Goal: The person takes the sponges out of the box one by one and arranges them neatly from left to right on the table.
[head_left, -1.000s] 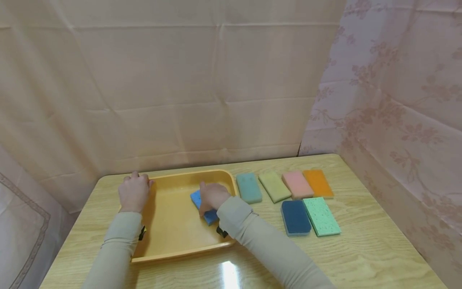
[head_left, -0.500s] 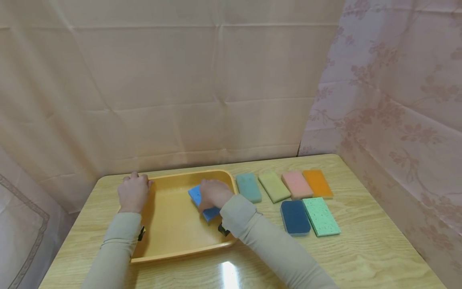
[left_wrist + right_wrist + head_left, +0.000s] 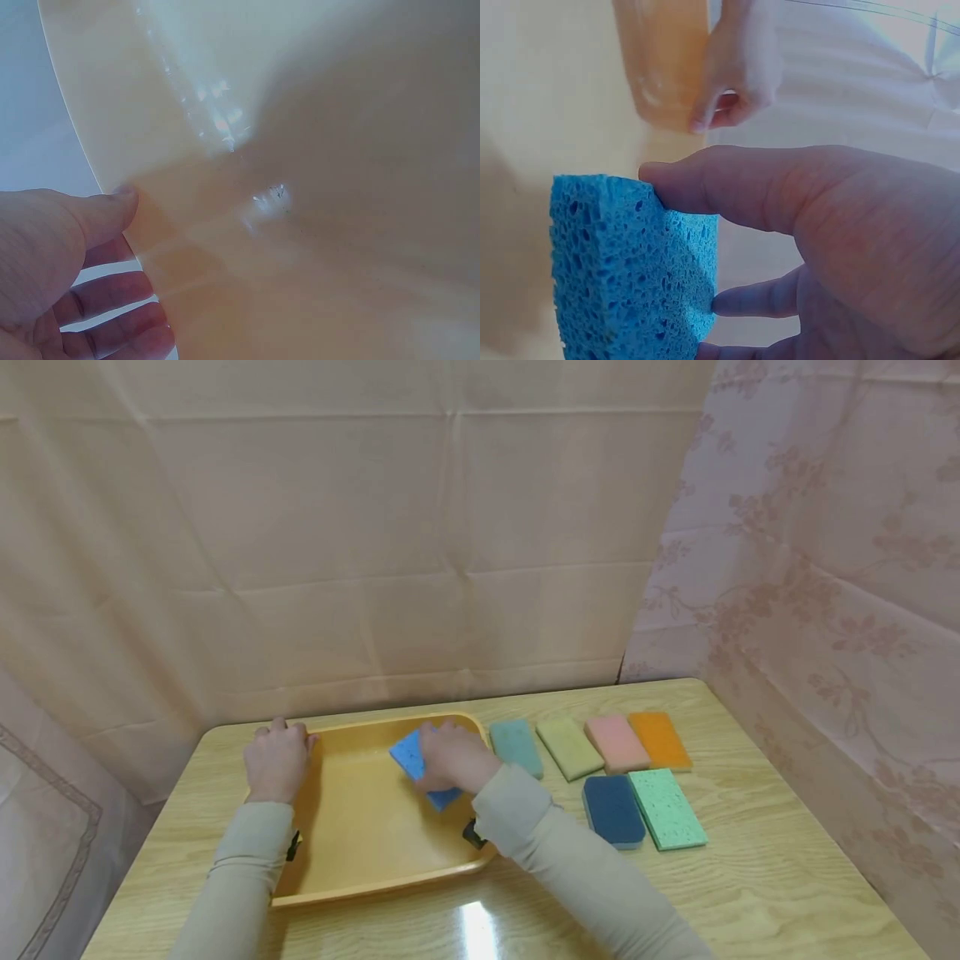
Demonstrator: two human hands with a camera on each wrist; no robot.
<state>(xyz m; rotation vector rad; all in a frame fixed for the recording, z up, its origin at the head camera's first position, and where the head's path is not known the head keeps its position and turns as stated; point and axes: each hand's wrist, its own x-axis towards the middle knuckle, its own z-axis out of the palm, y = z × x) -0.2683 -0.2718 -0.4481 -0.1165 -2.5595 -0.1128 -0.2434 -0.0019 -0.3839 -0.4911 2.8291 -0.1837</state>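
In the head view a yellow plastic tray (image 3: 352, 827) lies on the wooden table. My left hand (image 3: 277, 762) grips its far left rim; up close, in the left wrist view, the thumb (image 3: 112, 214) lies on the inner wall and the fingers (image 3: 112, 292) curl behind the edge. A blue porous sponge (image 3: 641, 262) is pinched between the thumb and fingers of my right hand (image 3: 456, 758), over the right part of the tray. The right hand hides part of the sponge in the head view.
Right of the tray lie several sponges: teal (image 3: 516, 747), pale yellow (image 3: 570, 748), pink (image 3: 617, 743), orange (image 3: 660, 741), dark blue (image 3: 613, 810) and mint green (image 3: 667, 810). Cloth curtains (image 3: 360, 568) stand behind the table (image 3: 757, 827).
My right hand has moved up and slightly toward the far side with the blue sponge, which appears lifted from the tray floor. The left hand keeps its hold on the rim.
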